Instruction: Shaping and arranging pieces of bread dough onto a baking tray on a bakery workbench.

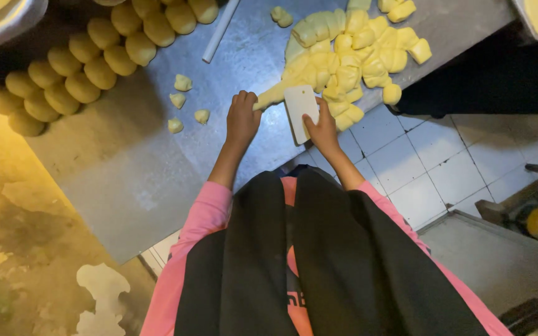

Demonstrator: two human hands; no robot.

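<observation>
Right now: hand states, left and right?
Left hand: fingers curled, closed on the end of the dough strip.
Right hand: closed on the white scraper, held at the cut dough pile.

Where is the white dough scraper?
In the head view, the white scraper is in the right hand, beside the cut dough pile.

Both arms reach forward from pink sleeves, forearms bare. The left hand (242,118) is curled knuckles-up, fingers bent down at the tips. The right hand (322,129) sits just beside it, thumb and fingers pinched closed, wrist angled slightly inward.
</observation>
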